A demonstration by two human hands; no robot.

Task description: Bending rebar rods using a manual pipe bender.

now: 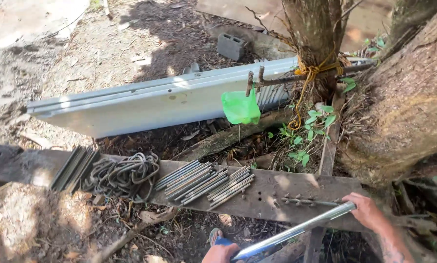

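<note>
While a green bag (241, 108) hangs closed, contents unseen, the right hand (367, 212) and left hand (222, 252) grip a metal pipe (296, 230).

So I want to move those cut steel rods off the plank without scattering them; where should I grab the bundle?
Grip the steel rods around the middle of the bundle, coming from above with fingers wrapping across them. They lie loose, side by side, on the wooden plank, so an end grip would likely let them fan out.
</note>
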